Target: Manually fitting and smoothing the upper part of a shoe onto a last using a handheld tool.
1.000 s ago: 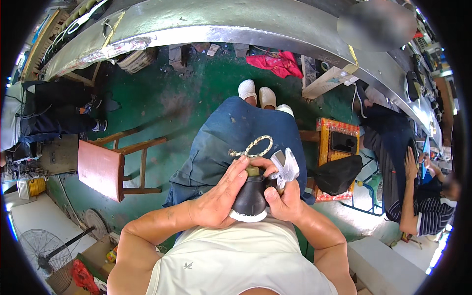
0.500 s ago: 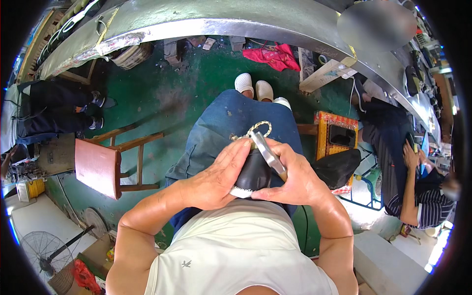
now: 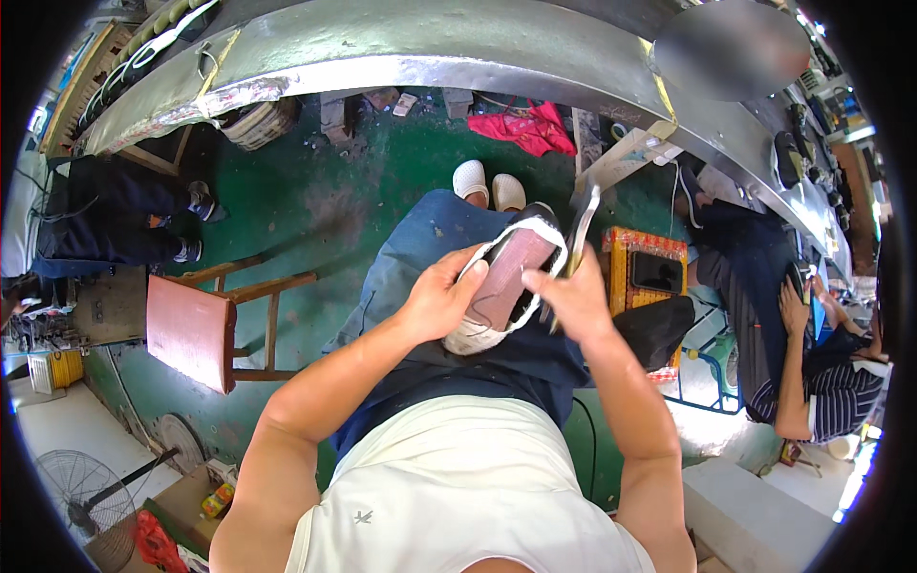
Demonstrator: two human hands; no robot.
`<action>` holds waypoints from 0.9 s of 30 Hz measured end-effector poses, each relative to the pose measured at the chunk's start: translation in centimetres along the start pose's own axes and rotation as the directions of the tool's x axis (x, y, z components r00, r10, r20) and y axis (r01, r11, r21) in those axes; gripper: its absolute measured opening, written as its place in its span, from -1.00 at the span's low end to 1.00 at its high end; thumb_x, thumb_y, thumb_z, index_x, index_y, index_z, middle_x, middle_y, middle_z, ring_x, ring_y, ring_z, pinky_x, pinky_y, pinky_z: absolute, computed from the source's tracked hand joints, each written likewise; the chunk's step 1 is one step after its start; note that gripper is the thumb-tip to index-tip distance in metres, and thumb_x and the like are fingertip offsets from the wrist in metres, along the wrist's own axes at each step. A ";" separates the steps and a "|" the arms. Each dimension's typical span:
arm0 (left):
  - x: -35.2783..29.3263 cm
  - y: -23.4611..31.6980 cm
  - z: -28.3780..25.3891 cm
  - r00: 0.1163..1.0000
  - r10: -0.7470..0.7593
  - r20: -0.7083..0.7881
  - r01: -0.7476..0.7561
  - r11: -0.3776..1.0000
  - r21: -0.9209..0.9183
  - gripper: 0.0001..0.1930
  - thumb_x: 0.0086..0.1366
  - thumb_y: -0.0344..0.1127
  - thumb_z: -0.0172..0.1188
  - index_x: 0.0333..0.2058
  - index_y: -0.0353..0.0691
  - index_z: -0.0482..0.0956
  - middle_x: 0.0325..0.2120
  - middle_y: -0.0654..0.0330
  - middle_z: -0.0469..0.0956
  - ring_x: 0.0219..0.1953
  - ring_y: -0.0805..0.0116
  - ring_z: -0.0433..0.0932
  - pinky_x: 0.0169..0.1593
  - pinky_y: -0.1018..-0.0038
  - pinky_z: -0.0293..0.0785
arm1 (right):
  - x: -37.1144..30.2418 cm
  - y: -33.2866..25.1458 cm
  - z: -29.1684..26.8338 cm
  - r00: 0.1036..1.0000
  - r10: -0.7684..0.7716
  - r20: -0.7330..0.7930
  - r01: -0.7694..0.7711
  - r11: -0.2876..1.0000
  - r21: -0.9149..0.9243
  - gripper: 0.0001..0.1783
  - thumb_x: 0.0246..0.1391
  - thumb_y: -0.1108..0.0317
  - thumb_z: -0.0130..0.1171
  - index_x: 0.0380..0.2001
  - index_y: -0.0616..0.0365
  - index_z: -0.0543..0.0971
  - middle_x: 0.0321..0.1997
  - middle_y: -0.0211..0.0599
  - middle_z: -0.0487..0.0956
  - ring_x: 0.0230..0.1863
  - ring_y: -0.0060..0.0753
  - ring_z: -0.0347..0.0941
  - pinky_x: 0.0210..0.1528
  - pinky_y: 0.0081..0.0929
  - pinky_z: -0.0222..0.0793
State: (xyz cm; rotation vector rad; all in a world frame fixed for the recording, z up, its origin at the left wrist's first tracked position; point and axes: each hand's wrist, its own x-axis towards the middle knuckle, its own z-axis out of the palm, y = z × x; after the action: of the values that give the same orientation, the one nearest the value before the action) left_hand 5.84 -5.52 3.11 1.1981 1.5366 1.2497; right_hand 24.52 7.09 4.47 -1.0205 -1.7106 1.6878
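Note:
A shoe upper on its last (image 3: 475,336) lies sole side up over my lap, its pinkish insole board (image 3: 504,277) bare and the white edge of the upper folded around it. My left hand (image 3: 441,300) grips its left side, thumb on the rim. At its right side my right hand (image 3: 580,300) is closed around metal pincers (image 3: 582,227), jaws pointing away from me, with the thumb reaching onto the insole board. A dark thread-like line shows on the board. My right fingers are partly hidden behind the tool.
A long metal bench (image 3: 411,72) spans the far side. To the left stands a stool (image 3: 191,329) with a pink seat. On the right, a phone (image 3: 657,271) lies on an orange-yellow stool. Other people sit or stand left and right; a fan (image 3: 86,506) is lower left.
The shoe has been turned from its black outer side to sole side up and tilted outward. My right hand and the pincers have swung to the right of it.

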 end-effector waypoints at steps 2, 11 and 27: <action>0.8 -2.7 0.8 0.903 -0.406 0.142 0.428 0.814 -0.393 -0.52 0.54 -0.09 0.03 0.22 -0.34 0.46 0.04 0.10 0.58 0.11 0.34 0.50 0.22 0.38 0.39 | -2.5 2.5 0.4 0.943 0.330 0.031 -0.330 0.944 -0.010 -0.45 -0.07 0.50 0.41 0.02 0.28 0.45 -0.12 -0.27 0.59 -0.25 -0.51 0.53 -0.14 -0.48 0.51; -2.2 -5.6 2.6 0.895 -0.329 0.300 0.398 0.894 -0.207 0.04 0.21 -0.23 0.43 0.49 -0.31 -0.09 0.37 -0.09 0.24 0.37 0.17 0.29 0.41 0.39 0.18 | -9.3 2.0 -5.2 0.866 0.432 0.253 -0.442 0.897 -0.018 -0.65 0.26 0.40 0.14 0.08 0.25 0.44 -0.17 -0.23 0.62 -0.33 -0.32 0.57 -0.21 -0.41 0.47; -2.1 -3.2 2.9 0.882 -0.281 0.379 0.469 0.428 -0.773 -0.20 0.51 0.06 -0.07 0.42 -0.50 -0.04 0.41 -0.13 0.15 0.43 0.09 0.17 0.47 0.34 0.03 | -1.9 -6.3 -2.0 0.651 0.517 0.556 0.434 0.348 -0.831 -0.70 0.14 0.39 0.17 -0.15 0.43 0.53 -0.25 0.19 0.64 -0.15 0.15 0.61 -0.10 -0.05 0.52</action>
State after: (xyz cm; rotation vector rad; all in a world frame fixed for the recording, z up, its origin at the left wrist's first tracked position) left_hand 8.57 -7.10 -0.51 0.2515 0.7403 1.2632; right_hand 26.29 7.13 11.13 -0.6951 -3.5797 0.9752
